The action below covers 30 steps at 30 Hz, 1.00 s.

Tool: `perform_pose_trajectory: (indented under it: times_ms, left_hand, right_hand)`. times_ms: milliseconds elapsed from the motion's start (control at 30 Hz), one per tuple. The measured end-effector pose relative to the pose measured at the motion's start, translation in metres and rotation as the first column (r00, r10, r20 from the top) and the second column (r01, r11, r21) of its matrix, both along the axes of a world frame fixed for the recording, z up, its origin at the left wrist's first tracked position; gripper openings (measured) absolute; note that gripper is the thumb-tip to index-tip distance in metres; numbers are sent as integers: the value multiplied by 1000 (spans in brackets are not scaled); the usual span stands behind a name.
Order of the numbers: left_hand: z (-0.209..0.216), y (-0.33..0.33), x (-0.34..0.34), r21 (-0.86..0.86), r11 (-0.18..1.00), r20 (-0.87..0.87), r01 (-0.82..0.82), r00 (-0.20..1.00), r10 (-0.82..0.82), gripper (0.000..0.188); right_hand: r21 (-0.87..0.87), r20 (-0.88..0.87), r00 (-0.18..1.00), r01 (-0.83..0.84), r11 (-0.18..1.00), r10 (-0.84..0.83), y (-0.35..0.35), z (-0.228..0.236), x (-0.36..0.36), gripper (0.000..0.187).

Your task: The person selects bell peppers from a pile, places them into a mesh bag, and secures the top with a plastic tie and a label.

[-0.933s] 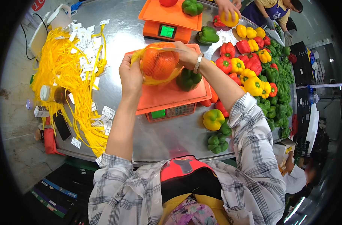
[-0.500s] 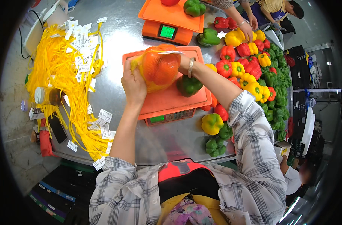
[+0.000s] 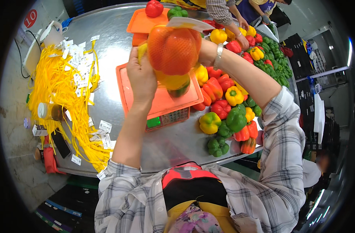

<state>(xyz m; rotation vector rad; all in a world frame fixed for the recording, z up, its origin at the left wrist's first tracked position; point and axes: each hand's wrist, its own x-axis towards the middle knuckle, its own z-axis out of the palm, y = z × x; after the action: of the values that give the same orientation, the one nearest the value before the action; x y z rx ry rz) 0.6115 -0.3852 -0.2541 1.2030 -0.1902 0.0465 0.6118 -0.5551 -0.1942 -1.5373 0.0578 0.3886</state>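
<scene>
Above an orange scale [image 3: 132, 93] I hold up a yellow mesh bag, its net stretched round a red bell pepper [image 3: 173, 50] with a yellow pepper [image 3: 171, 80] below it. My left hand [image 3: 143, 79] is closed on the gathered net at the left side. At the right side my right hand [image 3: 207, 52], a bracelet on its wrist, grips the bag; its fingertips are hidden behind the red pepper. A white tag [image 3: 191, 24] sticks out from the bag's top. Low behind the bag shows a dark green pepper [image 3: 180, 90]; I cannot tell whether it is inside.
Yellow mesh bags [image 3: 49, 83] with white tags lie heaped at the left, near a jar [image 3: 50, 111] and a black phone [image 3: 61, 145]. Loose peppers [image 3: 234, 95] cover the right side. Another scale [image 3: 140, 21] stands behind, and a co-worker's hand [image 3: 241, 39] reaches among the peppers.
Both my hands have lifted the bagged peppers up and slightly toward the right, closer to me. The view has shifted, showing more loose peppers near the right table edge.
</scene>
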Motion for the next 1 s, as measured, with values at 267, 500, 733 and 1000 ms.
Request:
perform_pose_trajectory:
  times_ms: [267,500,733,1000]
  left_hand:
    - [-43,-31,-30,73,997,90,17,996,-24,18]
    - [-43,-27,-23,-60,985,-176,159,970,-167,10]
    - [-51,-32,-30,2,999,4,41,999,-41,14]
    - [-67,-36,-27,-12,996,301,-89,950,88,10]
  right_hand:
    - [-334,431,902,172,927,-12,-52,-100,-32,31]
    - [-300,475,872,284,911,-116,-62,-124,-30,23]
    - [-111,644,707,466,878,-294,-47,-142,-43,18]
    - [-244,683,671,580,777,-287,-20,-93,-71,17]
